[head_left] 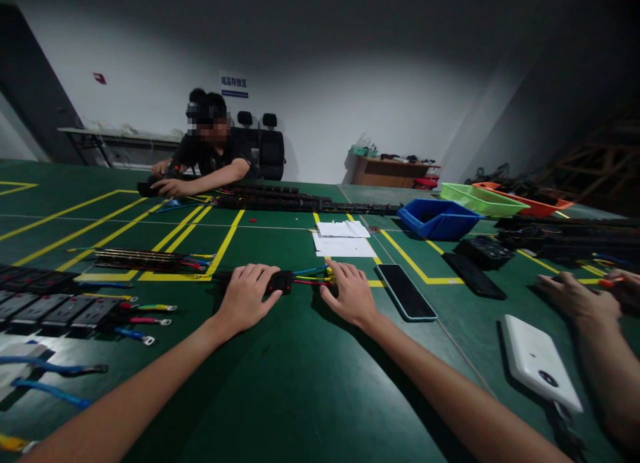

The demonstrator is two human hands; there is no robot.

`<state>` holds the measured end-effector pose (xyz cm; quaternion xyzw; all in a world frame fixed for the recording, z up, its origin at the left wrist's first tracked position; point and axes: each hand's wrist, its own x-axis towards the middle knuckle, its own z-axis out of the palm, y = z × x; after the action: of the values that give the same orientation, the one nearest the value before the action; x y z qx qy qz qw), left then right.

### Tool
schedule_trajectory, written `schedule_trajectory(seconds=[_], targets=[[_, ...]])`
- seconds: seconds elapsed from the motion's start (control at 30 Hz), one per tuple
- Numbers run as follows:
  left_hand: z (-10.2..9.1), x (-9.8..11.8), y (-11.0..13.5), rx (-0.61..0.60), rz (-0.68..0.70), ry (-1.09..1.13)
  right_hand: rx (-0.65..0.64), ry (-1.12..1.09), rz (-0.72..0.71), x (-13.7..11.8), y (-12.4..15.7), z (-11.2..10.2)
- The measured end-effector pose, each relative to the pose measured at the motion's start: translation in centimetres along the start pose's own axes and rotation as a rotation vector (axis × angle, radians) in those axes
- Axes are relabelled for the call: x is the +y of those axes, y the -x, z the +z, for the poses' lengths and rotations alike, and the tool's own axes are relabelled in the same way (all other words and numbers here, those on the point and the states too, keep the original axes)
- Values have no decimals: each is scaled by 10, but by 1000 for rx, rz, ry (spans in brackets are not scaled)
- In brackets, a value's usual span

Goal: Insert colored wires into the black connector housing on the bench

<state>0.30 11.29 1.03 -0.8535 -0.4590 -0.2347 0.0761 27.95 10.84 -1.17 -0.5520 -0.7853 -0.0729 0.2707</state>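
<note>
On the green table a black power strip (pixel 280 282) lies in front of me, with blue, yellow and red wires (pixel 313 277) coming out of its right end. My left hand (pixel 249 293) rests palm down on the strip's left part, fingers laid over it. To the right, my right hand (pixel 351 293) lies on the wires, its fingertips pressing them down near the strip's end.
A dark phone (pixel 405 291) lies right of my right hand, a white phone (pixel 540 361) nearer me. Grey socket modules (pixel 60 309) with wires fill the left. White papers (pixel 344 239), a blue bin (pixel 440 217). Another person's hand (pixel 580 299) at right; a person (pixel 210 156) across the table.
</note>
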Motion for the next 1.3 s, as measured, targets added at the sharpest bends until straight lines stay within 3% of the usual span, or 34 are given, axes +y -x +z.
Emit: schedule_trajectory(seconds=[0.3, 0.47, 0.57, 0.7, 0.83, 0.9, 1.0, 1.07, 1.13, 1.2, 1.3], targets=[[0, -1, 0, 2, 3, 5, 52, 83, 90, -2, 1, 0], [-2, 0, -2, -9, -6, 13, 117, -4, 0, -3, 1, -2], [-3, 0, -2, -16, -6, 4, 168, 1, 35, -2, 1, -1], [-2, -2, -1, -12, 1, -15, 83, 22, 96, 3, -1, 3], [0, -2, -1, 0, 8, -20, 134, -48, -9, 1, 1, 1], [0, -1, -1, 6, 10, -20, 184, -81, -140, -4, 4, -3], [0, -1, -1, 6, 12, -26, 152, -95, -334, -12, 7, -6], [0, -1, -1, 0, 8, -36, 192, -73, -265, -14, 7, -5], [0, -2, -1, -5, 2, -40, 220, -21, -77, -13, 5, -1], [0, -2, -1, -10, 0, -33, 184, 35, 110, -9, 3, 3], [-1, -2, -1, -11, 2, -23, 67, 60, 184, -4, 1, 7]])
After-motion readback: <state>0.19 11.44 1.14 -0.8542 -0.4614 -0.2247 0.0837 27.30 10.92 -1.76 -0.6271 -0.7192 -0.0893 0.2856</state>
